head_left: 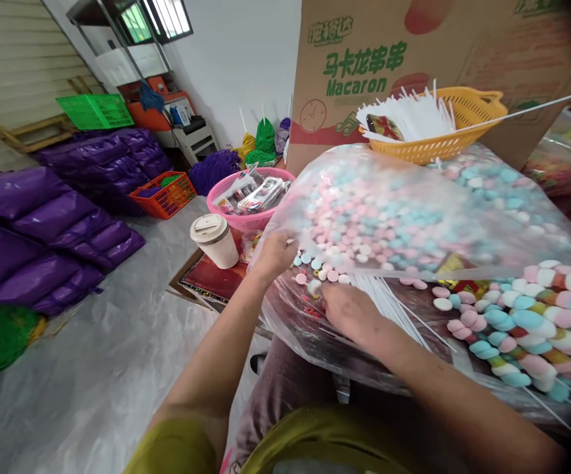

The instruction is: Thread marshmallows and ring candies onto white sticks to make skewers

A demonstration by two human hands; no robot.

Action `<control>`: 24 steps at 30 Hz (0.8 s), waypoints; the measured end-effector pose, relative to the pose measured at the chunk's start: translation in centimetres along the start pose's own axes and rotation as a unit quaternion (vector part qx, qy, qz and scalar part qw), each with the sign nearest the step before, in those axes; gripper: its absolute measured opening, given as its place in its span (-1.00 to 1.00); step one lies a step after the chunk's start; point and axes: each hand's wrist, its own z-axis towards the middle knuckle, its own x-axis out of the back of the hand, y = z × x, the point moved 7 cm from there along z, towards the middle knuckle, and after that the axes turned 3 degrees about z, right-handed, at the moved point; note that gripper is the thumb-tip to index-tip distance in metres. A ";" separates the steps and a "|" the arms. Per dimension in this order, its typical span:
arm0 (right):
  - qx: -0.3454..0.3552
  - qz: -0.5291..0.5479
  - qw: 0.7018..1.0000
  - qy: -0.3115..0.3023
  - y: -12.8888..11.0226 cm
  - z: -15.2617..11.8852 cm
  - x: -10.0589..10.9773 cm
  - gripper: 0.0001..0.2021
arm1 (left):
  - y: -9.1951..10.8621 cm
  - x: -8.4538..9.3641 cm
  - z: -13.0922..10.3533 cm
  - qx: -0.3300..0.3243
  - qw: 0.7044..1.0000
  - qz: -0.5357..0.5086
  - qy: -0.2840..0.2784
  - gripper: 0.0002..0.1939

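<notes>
My left hand (279,253) is closed at the near left edge of a large clear plastic bag (295,197), its fingers pinched on the film. Inside that bag lie many pink, white and blue marshmallow discs (349,224). My right hand (347,309) is curled with the fingertips together beside a blurred pale disc (314,288); whether it grips that disc is not clear. Loose pink and blue discs (301,279) and small red gummy pieces (311,311) lie between the hands. A bundle of white sticks (389,306) rests beyond my right wrist.
Finished marshmallow skewers (537,322) are piled at the right. Behind the bag are a yellow basket (448,141) of white sticks and a tall carton (354,118). A lidded paper cup (219,243) and pink basket (246,220) stand left. Purple packs (43,243) occupy the floor.
</notes>
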 end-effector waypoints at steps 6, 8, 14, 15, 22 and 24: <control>-0.123 -0.027 0.989 0.080 6.7 3.5 4.1 -0.67 | -1.7 -4.2 0.6 0.007 0.993 0.085 -0.086 -0.82; -0.125 -0.038 0.988 0.083 8.2 2.9 4.5 -0.69 | -2.7 -5.2 0.3 0.013 0.992 0.085 -0.091 -0.85; -0.009 -0.013 1.000 0.006 5.7 -0.8 2.0 -0.67 | -3.1 -5.3 -0.9 0.011 0.996 0.005 -0.083 -0.73; -0.014 -0.012 1.000 0.003 5.3 -1.2 1.6 -0.68 | -2.8 -5.4 -1.2 0.013 0.997 -0.016 -0.078 -0.69; -0.067 -0.031 0.997 0.026 5.1 -2.3 1.0 -0.71 | 1.4 -8.6 -0.3 -0.019 0.994 0.026 -0.102 -0.81; -0.067 -0.017 0.997 0.022 5.5 -2.9 0.6 -0.71 | 2.3 -9.1 0.1 -0.031 0.992 0.037 -0.118 -0.84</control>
